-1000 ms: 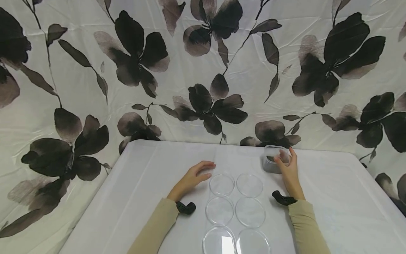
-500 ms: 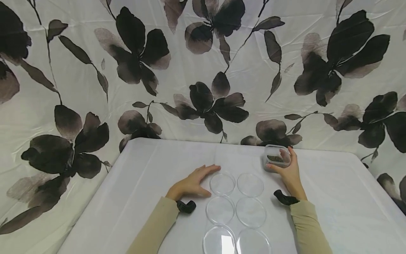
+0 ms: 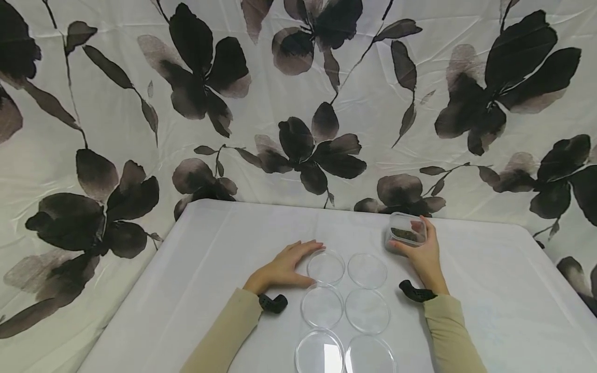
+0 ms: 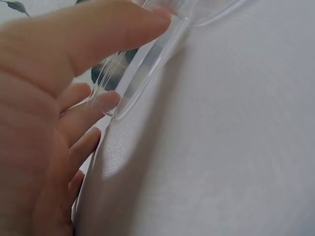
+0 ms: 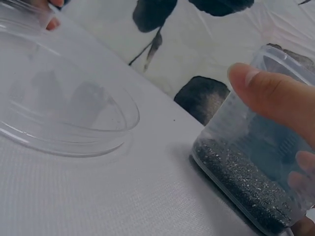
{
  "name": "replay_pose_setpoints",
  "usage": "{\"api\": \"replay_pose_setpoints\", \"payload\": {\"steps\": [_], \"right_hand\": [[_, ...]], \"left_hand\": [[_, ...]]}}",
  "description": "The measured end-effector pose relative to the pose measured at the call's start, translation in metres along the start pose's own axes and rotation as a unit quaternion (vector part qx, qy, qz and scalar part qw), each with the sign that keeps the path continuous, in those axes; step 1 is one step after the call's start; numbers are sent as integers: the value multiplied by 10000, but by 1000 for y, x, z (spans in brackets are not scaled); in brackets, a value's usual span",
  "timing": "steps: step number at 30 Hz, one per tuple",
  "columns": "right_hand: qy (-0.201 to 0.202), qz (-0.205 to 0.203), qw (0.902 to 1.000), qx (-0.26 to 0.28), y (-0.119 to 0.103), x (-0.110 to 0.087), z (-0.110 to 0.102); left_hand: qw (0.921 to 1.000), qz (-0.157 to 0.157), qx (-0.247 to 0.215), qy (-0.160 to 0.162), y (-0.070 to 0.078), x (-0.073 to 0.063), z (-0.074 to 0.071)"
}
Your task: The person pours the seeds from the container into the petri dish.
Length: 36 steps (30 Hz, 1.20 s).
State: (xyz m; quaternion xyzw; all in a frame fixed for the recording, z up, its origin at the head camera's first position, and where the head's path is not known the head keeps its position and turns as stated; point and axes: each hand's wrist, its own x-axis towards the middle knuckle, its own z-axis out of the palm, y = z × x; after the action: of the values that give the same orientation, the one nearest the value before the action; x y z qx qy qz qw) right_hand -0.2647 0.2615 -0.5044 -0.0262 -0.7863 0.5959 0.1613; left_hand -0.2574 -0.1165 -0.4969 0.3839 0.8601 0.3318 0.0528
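Note:
In the head view my left hand reaches around the left side of the farthest left clear petri dish, thumb and fingertips at its rim. The left wrist view shows the thumb and a fingertip against the dish's clear edge. My right hand grips a small clear plastic tub from its right side, thumb on the near wall. Dark, glittery granules fill the lower part of the tub, which stands near the table's back edge.
More clear petri dishes stand in two columns, with one dish in the far right place and another nearer. The nearest pair is cut off by the frame. Behind the white-covered table hangs a floral curtain.
My left hand has spread its fingers and come to the far left dish's rim. On the right, the thumb has shifted from the tub's top down its near wall.

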Motion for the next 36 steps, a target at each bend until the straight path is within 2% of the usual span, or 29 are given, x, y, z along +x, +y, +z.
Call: {"api": "replay_pose_setpoints", "payload": {"steps": [7, 10, 16, 20, 23, 30, 36], "right_hand": [[101, -137, 9998, -105, -1, -4, 2], [127, -186, 9996, -178, -1, -4, 1], [100, -206, 9995, -209, -7, -5, 1], [106, -347, 9992, -190, -11, -5, 3], [73, -437, 9989, -175, -12, -4, 5], [-67, -623, 9979, -181, -16, 1, 12], [-286, -890, 9954, -211, -35, 4, 21]], "left_hand": [[10000, -16, 74, 2, 1, -1, 1], [9999, -72, -5, 94, 2, -1, 1], [9984, -379, -248, 329, 3, -1, 3], [9982, -322, -317, 404, 2, 0, 4], [9983, -236, -283, 451, 0, 1, 5], [9978, -417, -211, 460, -2, 3, 6], [9974, -394, -221, 570, -4, 4, 7]]}}
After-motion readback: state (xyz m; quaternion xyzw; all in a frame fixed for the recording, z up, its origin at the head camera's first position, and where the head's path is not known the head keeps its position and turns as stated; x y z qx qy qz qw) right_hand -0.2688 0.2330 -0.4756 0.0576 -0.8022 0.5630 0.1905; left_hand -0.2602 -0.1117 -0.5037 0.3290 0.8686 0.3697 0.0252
